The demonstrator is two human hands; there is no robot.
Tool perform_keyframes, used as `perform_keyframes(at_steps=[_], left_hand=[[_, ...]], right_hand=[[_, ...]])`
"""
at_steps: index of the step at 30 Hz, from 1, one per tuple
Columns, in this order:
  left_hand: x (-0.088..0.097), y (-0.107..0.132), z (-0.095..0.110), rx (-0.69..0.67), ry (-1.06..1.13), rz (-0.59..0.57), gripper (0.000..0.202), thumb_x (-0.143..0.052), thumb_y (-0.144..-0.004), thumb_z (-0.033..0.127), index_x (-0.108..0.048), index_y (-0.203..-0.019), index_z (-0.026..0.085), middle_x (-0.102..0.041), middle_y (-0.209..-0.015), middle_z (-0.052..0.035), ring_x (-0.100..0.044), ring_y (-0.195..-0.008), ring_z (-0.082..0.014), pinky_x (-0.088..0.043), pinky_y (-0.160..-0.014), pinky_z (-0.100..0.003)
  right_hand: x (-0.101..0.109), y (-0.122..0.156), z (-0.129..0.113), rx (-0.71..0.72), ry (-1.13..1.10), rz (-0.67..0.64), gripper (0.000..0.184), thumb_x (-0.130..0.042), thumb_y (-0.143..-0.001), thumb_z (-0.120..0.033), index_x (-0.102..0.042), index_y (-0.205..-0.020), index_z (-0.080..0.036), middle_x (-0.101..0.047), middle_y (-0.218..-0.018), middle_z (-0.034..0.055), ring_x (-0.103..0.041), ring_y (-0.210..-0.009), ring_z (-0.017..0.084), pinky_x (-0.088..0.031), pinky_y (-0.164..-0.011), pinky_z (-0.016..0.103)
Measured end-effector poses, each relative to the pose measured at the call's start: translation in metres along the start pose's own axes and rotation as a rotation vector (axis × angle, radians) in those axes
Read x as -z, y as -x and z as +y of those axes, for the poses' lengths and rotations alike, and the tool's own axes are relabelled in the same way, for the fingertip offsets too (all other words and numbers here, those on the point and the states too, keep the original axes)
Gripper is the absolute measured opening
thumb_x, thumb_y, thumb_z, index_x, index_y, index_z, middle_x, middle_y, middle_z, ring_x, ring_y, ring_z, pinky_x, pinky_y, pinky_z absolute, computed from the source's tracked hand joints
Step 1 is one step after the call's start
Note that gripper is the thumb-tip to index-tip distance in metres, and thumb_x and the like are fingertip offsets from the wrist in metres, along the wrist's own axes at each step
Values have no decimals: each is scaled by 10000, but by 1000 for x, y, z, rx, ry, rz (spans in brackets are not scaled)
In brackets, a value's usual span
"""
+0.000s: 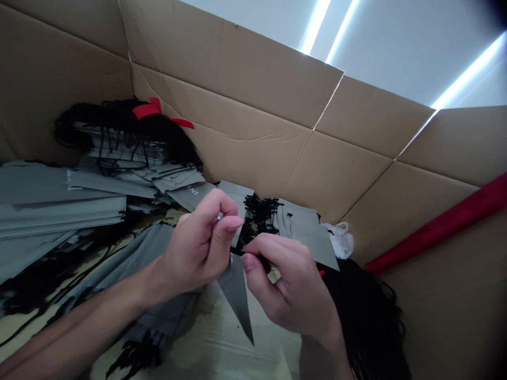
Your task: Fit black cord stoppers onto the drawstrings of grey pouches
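Note:
My left hand [196,245] pinches a small shiny item [218,217] between thumb and fingers, and the item is mostly hidden. My right hand [291,285] pinches a black cord [240,252] close to my left hand. Below them hangs a pointed corner of a grey paper bag [236,295], and I cannot tell whether either hand holds it. Behind the hands lies a grey bag [303,232] with a tangle of black cord handles [257,216]. Another grey bag [130,264] lies under my left forearm.
I am looking into a large cardboard box [245,100]. Stacks of grey bags [51,200] fill the left side, with a black-corded bundle and red ribbon [148,108] behind them. A loose black cord mass [362,311], white plastic [338,240] and a red strip [439,227] lie right.

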State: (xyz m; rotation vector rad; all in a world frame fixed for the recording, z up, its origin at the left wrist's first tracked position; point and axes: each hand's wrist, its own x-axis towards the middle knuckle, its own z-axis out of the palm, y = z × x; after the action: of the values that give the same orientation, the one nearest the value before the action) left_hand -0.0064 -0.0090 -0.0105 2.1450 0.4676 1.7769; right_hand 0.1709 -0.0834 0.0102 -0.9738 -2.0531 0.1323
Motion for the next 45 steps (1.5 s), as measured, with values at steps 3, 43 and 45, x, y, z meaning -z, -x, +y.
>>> perform_keyframes(at_steps=[3,43,45], left_hand=[[1,2,-6,-41,-34,39,164,-605,-1138,298,-560,-988,248,-563,-688,64,-475,-490,-72,-369,-464,-234],[10,-21,-2,-32,-267,7,328,-462,-1180,221,-533,-859,204,-473,-677,71,-404,-514,-55,-319,-494,-220],[12,-21,0,-22,-210,-29,346,-455,-1182,239,-548,-851,201,-454,-666,67,-390,-515,-65,-314,-497,-242]], right_hand=[[2,1,-3,26,86,60,220,-603,-1014,-149,-548,-809,-206,-520,-707,-60,-461,-637,83,-359,-629,260],[9,2,-1,-5,118,213,110,-750,-1040,-155,-705,-1115,-223,-731,-898,-45,-682,-753,96,-558,-697,217],[10,2,0,14,121,216,93,-741,-1049,-129,-729,-1077,-217,-754,-909,-34,-701,-777,100,-571,-718,221]])
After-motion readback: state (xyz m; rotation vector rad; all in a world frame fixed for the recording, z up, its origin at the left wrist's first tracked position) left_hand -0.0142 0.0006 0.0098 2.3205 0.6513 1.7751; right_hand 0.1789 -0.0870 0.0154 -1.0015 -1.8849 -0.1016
